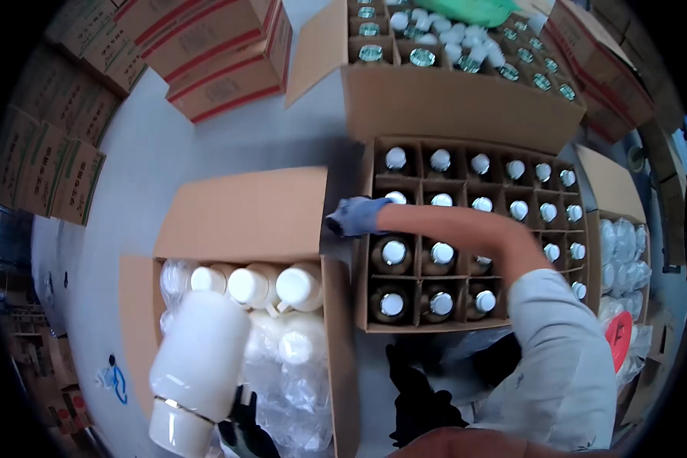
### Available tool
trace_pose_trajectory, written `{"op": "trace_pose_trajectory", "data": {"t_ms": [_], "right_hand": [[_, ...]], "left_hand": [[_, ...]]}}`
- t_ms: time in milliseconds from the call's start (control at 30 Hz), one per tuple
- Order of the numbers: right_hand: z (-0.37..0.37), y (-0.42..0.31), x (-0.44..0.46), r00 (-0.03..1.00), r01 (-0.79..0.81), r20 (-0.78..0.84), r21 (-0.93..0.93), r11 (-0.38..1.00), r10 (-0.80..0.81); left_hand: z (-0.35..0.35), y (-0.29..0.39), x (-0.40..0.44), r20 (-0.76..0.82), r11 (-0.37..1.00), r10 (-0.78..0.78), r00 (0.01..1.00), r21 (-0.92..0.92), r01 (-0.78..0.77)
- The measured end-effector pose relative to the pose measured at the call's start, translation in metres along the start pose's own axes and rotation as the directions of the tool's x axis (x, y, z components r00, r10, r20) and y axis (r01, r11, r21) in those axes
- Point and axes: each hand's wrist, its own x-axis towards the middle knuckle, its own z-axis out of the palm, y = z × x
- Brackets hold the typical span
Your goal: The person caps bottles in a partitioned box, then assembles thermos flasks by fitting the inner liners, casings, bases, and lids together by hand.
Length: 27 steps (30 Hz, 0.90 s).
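Observation:
At the lower left, my left hand [246, 429], in a dark glove, is closed on a large white jug [202, 355] with a thin gold band. The jug tilts over an open carton [342, 359] of similar white jugs [298, 285], several wrapped in clear plastic. My right hand [356, 217], in a grey-blue glove with black on it, is by the left edge of a divided carton [365, 305]. Its fingers are blurred and partly hidden. My right forearm reaches across that carton's dark bottles with silvery-white caps [394, 253].
Beyond stands another divided carton [466, 107] with green-topped bottles, loose white caps [466, 38] and a green bag [473, 11]. Stacked cartons [221, 61] line the left and back. At right, a carton holds plastic-wrapped items [623, 244] and a red tag [618, 340].

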Motion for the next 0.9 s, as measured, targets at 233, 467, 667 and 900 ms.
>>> {"op": "trace_pose_trajectory", "data": {"t_ms": [233, 467, 667, 900], "right_hand": [[-0.230, 0.177, -0.203, 0.462, -0.534, -0.842, -0.013, 0.846, 0.278], [-0.223, -0.040, -0.368, 0.720, -0.040, -0.545, 0.586, 0.809, 0.429], [-0.046, -0.138, -0.466, 0.573, 0.431, -0.677, 0.728, 0.533, 0.461], [0.047, -0.220, -0.570, 0.719, 0.341, -0.690, 0.462, 0.819, 0.090]], "left_hand": [[0.035, -0.061, -0.008, 0.036, 0.991, 0.007, 0.999, 0.133, -0.011], [0.109, -0.038, -0.111, 0.710, 0.809, 0.201, 0.675, 0.268, -0.523], [0.133, -0.026, -0.208, 0.941, 0.368, 0.274, 0.198, 0.088, -0.926], [0.146, -0.026, -0.231, 0.768, 0.988, 0.135, 0.626, -0.054, -0.147]]}}
